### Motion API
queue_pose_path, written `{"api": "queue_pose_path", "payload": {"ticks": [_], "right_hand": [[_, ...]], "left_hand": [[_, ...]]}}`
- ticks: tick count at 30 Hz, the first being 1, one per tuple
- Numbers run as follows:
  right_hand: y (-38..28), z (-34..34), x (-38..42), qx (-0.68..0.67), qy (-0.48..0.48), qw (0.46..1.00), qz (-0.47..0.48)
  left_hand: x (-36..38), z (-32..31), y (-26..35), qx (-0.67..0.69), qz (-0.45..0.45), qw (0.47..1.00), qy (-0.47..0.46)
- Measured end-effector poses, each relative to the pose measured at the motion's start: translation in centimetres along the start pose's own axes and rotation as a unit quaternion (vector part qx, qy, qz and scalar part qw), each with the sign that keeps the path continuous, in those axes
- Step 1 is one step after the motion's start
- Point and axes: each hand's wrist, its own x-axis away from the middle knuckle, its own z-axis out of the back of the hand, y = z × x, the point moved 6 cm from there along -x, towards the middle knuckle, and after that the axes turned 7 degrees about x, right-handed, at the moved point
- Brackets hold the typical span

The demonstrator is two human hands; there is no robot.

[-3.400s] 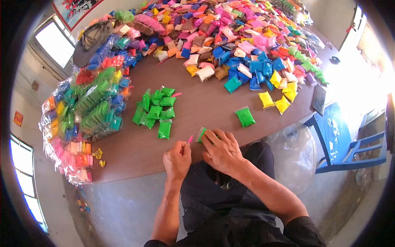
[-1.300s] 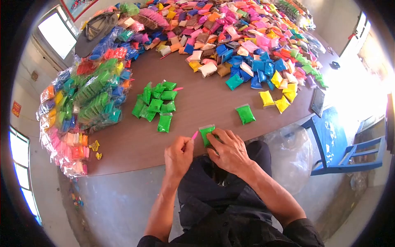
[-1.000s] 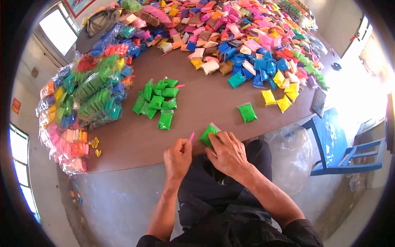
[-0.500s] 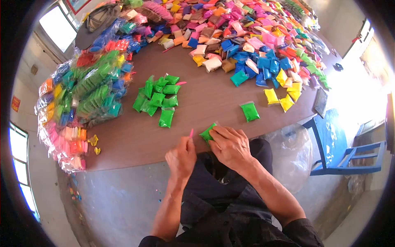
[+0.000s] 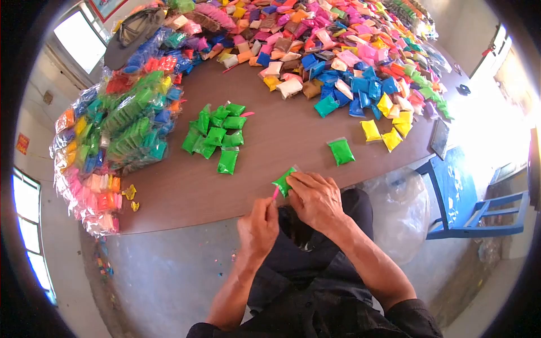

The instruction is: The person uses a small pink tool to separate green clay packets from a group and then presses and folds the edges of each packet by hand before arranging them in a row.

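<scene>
My left hand (image 5: 259, 228) is closed around a thin pink plastic stick (image 5: 275, 193), whose tip points up at the corner of a green packet (image 5: 283, 180). That packet lies at the table's front edge, partly covered by the fingers of my right hand (image 5: 316, 198), which grip it from the right. Another green packet (image 5: 341, 152) rests a little beyond my right hand. Farther left, several more green packets (image 5: 215, 136) are grouped on the brown table (image 5: 270, 132), with a pink strip (image 5: 248, 114) poking out beside them.
A large heap of coloured packets (image 5: 321, 48) covers the back of the table. Bundled packets in clear bags (image 5: 129, 121) stack along the left side. Yellow packets (image 5: 391, 139) and a dark flat phone-like object (image 5: 439, 138) lie at right, near a blue chair (image 5: 462, 208).
My left hand has moved right and slightly down, bringing the pink stick's tip to the green packet's corner. My right hand keeps its hold on the packet.
</scene>
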Motion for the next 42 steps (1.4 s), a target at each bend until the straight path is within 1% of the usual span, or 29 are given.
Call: {"api": "queue_pose_path", "payload": {"ticks": [2,5,6,9,10,13,14,17,18,21,22,25,28,30,33,34,37,39,41,42], "right_hand": [[0.1,-0.2,0.1,-0.002,0.002,1.000,-0.002],[0.1,0.0,0.1,-0.001,-0.007,1.000,-0.011],[0.1,0.1,0.1,0.000,-0.014,1.000,-0.014],[0.1,0.2,0.1,-0.004,0.003,1.000,-0.014],[0.0,0.1,0.0,-0.008,0.004,1.000,-0.016],[0.2,0.1,0.1,-0.014,0.007,1.000,-0.021],[0.3,-0.1,0.2,-0.013,0.005,1.000,-0.024],[0.1,0.2,0.3,-0.017,0.010,1.000,-0.023],[0.0,0.3,0.2,-0.021,0.015,0.999,-0.021],[0.0,0.3,0.5,-0.031,0.031,0.999,-0.023],[0.0,0.1,0.6,-0.033,0.027,0.999,-0.027],[0.1,-0.1,0.8,-0.032,0.026,0.998,-0.039],[-0.3,-0.2,1.0,-0.023,0.049,0.997,-0.046],[-0.4,-0.5,1.1,-0.019,0.068,0.996,-0.048],[0.0,-1.0,1.2,-0.027,0.047,0.996,-0.072],[0.0,-1.0,1.2,-0.027,0.060,0.996,-0.066],[-0.1,-0.8,1.6,-0.030,0.090,0.994,-0.053],[-0.2,-0.5,1.7,-0.044,0.099,0.993,-0.050],[-0.4,-0.3,1.7,-0.034,0.077,0.995,-0.047],[-0.4,-0.2,1.6,-0.029,0.067,0.996,-0.045]], "left_hand": [[0.7,-0.9,0.0,-0.010,-0.009,1.000,-0.013],[0.3,-0.8,-2.2,-0.070,0.020,0.997,-0.008],[0.1,-0.5,-2.3,-0.029,0.051,0.998,-0.014],[-0.2,0.2,0.7,0.018,-0.050,0.999,0.010],[0.4,-0.5,0.7,0.004,-0.034,0.999,-0.009],[0.6,-1.1,-1.5,-0.097,-0.001,0.995,-0.020],[0.4,-0.6,-2.4,-0.080,0.011,0.996,-0.025],[-0.6,0.6,-2.1,0.003,0.066,0.997,-0.031],[-0.5,0.7,-1.2,0.012,0.040,0.999,-0.021],[0.1,-0.3,-0.1,0.046,0.015,0.998,-0.046],[0.3,-0.8,-0.6,0.039,0.009,0.998,-0.051],[-0.2,0.4,-3.3,-0.060,0.011,0.997,-0.045],[-2.3,2.9,-1.9,0.009,0.036,0.999,-0.007],[-3.8,3.3,-0.2,0.026,0.022,0.999,-0.021],[-5.2,2.6,0.8,0.051,0.002,0.998,-0.046],[-5.6,2.2,1.0,0.060,-0.006,0.997,-0.056],[-6.5,0.3,0.8,0.022,-0.070,0.992,-0.106],[-7.1,-0.8,0.5,0.044,-0.072,0.986,-0.143],[-7.6,-2.0,-0.6,0.053,-0.085,0.979,-0.179],[-8.2,-2.5,-1.5,0.056,-0.074,0.979,-0.180]]}}
